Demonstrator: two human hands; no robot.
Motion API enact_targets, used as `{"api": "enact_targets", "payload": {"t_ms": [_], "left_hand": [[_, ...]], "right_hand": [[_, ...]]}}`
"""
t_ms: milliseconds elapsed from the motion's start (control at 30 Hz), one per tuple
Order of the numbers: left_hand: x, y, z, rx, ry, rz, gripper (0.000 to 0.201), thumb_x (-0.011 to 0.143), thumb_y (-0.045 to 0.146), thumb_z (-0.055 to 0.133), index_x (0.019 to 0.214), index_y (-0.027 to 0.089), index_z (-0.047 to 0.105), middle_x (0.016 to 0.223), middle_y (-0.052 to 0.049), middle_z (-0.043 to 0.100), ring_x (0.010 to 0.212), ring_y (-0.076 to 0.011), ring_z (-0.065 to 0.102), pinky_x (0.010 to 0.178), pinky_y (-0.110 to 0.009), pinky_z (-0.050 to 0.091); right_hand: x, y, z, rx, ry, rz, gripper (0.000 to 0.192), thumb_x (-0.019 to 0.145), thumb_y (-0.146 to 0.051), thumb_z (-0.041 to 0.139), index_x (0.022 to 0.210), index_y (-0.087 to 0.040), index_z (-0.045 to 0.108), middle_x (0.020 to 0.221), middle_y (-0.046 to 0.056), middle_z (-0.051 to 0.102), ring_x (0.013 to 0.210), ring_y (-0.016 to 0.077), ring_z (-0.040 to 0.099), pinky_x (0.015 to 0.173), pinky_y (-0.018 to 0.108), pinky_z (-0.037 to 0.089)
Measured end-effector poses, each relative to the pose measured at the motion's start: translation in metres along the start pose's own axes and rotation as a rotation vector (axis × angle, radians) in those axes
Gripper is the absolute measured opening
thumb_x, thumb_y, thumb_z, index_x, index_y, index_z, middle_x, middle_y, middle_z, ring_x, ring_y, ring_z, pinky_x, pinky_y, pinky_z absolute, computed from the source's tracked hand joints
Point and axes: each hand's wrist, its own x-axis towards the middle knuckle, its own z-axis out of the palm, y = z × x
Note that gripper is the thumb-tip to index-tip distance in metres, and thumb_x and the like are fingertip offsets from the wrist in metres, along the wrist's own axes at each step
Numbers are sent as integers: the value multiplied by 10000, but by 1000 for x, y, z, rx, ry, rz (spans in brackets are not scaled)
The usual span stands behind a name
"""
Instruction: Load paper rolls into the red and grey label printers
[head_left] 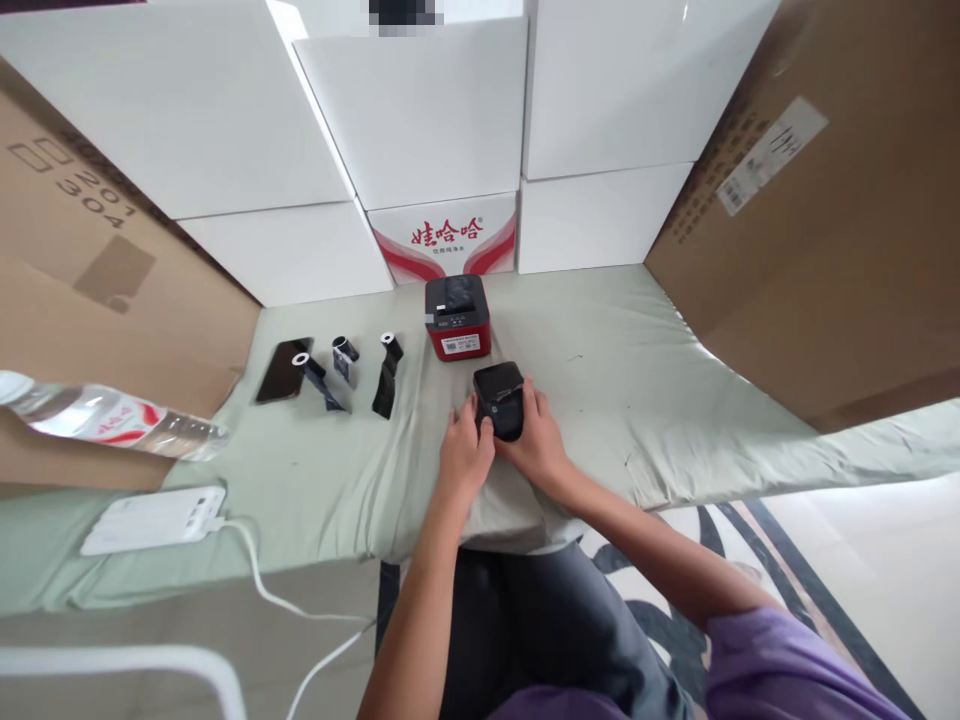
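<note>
A small black box-shaped device, like a portable receipt printer (501,402), sits near the front of the table between my hands. My left hand (466,452) is closed on its left side, with the thumb at the front corner. Along the right side, my right hand (537,432) grips it with fingers reaching to its top edge. Its underside is hidden. Just behind it stands a red and black receipt printer (458,320) with a white label on the front. To the left lie three small paper rolls (390,350) with dark strips unrolled from them.
A dark phone (283,371) lies beside the rolls. Further left are a water bottle (112,418) and a white power bank (154,520) with a cable hanging over the table edge. White boxes (442,110) line the back; cardboard boxes (847,230) flank both sides.
</note>
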Motion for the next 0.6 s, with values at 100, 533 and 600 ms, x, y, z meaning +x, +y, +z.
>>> {"api": "enact_targets", "payload": {"t_ms": [100,533,600], "left_hand": [[-2,0,6,67,30,10,497,1017,360,443,1442,141,581,1466,-207,627,1465,-370,507,1284,-582,290],[-1,-7,8,-44,132,56,495,1033,413,438,1466,226,586,1516,-134,604,1464,-311,518,1265,-510,362],[2,-8,6,-44,145,90,481,1038,399,420,1435,205,612,1537,-136,585,1487,-293,496,1272,-484,357]], "right_hand": [[0,-2,2,-19,12,28,1057,830,-459,693,1665,-141,129,1470,315,506,1117,470,698,853,607,593],[1,2,2,-12,27,-6,1132,797,-535,731,1665,-144,118,1450,305,515,1144,465,680,830,569,592],[2,3,1,-5,16,-4,1161,771,-531,759,1665,-155,122,1451,290,516,1163,465,671,855,572,589]]}}
